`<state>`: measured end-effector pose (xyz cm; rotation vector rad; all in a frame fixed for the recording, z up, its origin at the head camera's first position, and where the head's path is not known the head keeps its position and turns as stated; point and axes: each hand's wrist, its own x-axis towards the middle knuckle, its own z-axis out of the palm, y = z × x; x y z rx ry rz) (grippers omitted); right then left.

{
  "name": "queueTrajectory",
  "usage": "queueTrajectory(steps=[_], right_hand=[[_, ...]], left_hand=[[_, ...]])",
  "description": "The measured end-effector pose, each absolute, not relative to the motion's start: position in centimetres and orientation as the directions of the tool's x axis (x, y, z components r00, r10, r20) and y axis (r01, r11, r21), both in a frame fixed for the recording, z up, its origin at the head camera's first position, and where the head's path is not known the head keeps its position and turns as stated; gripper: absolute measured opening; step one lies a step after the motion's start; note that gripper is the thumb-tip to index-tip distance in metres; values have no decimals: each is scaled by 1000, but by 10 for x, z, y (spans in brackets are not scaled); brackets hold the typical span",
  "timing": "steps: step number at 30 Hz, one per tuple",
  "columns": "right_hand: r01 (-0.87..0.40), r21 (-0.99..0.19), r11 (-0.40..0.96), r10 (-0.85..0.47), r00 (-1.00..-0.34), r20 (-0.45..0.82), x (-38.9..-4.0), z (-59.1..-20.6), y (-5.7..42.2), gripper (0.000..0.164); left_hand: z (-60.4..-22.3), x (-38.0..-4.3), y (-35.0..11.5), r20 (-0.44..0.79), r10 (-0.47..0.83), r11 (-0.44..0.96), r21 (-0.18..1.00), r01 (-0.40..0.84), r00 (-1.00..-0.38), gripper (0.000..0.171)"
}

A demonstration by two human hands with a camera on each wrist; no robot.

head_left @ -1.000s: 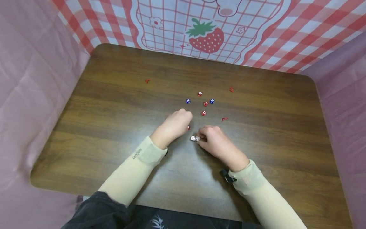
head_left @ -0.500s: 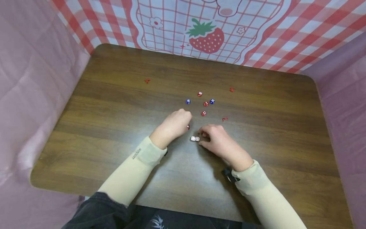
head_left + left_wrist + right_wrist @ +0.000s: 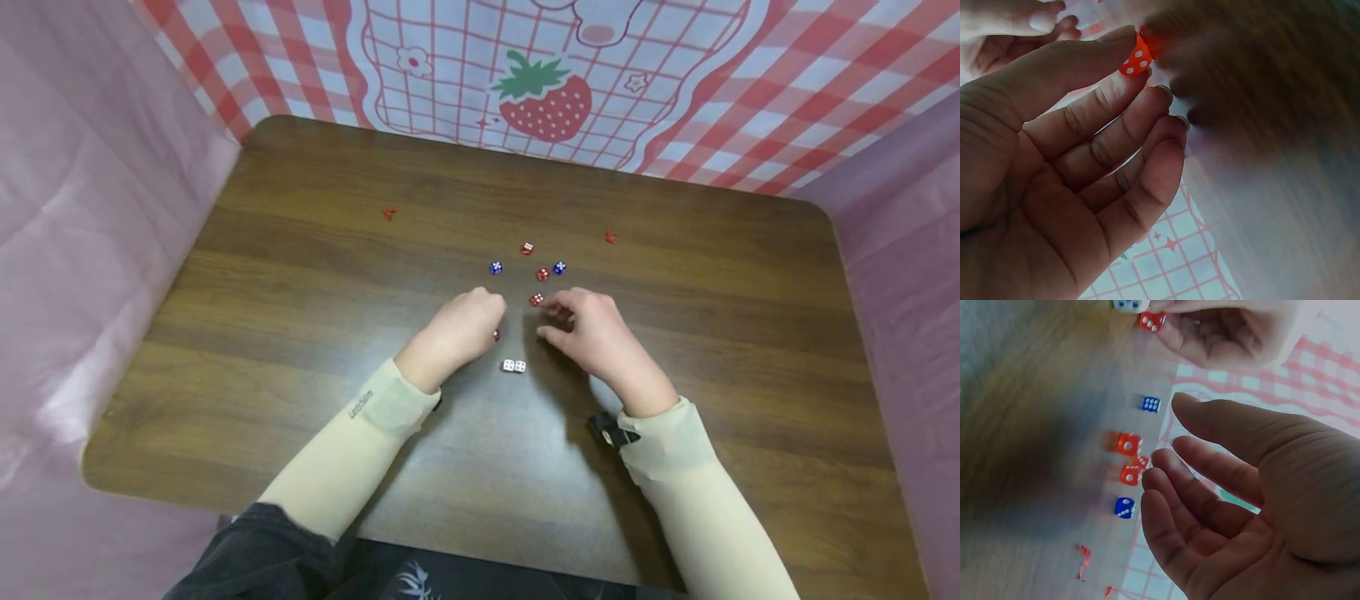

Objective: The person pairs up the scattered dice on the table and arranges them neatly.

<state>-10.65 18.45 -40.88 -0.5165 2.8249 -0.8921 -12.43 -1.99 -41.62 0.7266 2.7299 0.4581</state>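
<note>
Between thumb and index finger my left hand [image 3: 459, 325] pinches a red die [image 3: 1137, 59] with white pips, low over the table. Two white dice [image 3: 513, 366] stand side by side just in front of it. My right hand [image 3: 598, 335], its fingers loosely bent and apart from the thumb, hovers right of a loose red die [image 3: 536, 299]. Nothing lies between those fingers in the right wrist view. Farther back are two more red dice, one close to a blue die [image 3: 559, 267], and a second blue die [image 3: 1151, 404] stands to the left.
Small red scraps lie on the wooden table [image 3: 300, 250]: one red scrap [image 3: 390, 214] at the back left, another red scrap [image 3: 611, 237] at the back right. A checked cloth [image 3: 420, 92] with a strawberry hangs behind; pink cloth [image 3: 90, 250] lines the sides.
My right hand has let go of the white dice and moved away from them, back and to the right, up to the loose red die. The left hand keeps its place and its die.
</note>
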Motion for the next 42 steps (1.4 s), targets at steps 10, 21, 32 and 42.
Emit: queueTrajectory(steps=[10, 21, 32, 42], right_hand=[[-213, -585, 783, -293, -955, -45, -127, -414, 190, 26], [-224, -559, 798, -277, -961, -10, -153, -412, 194, 17], [-261, -541, 800, -323, -946, -21, -177, -414, 188, 21], [-303, -489, 818, -374, -926, -51, -185, -417, 181, 16]], left_hand=[[-415, -124, -19, -213, 509, 834, 360, 417, -834, 13], [-416, -121, -19, -176, 524, 826, 345, 446, -833, 15], [-415, -120, -19, -179, 527, 823, 350, 447, -830, 14], [-415, -120, -19, -178, 530, 822, 348, 451, -829, 14]])
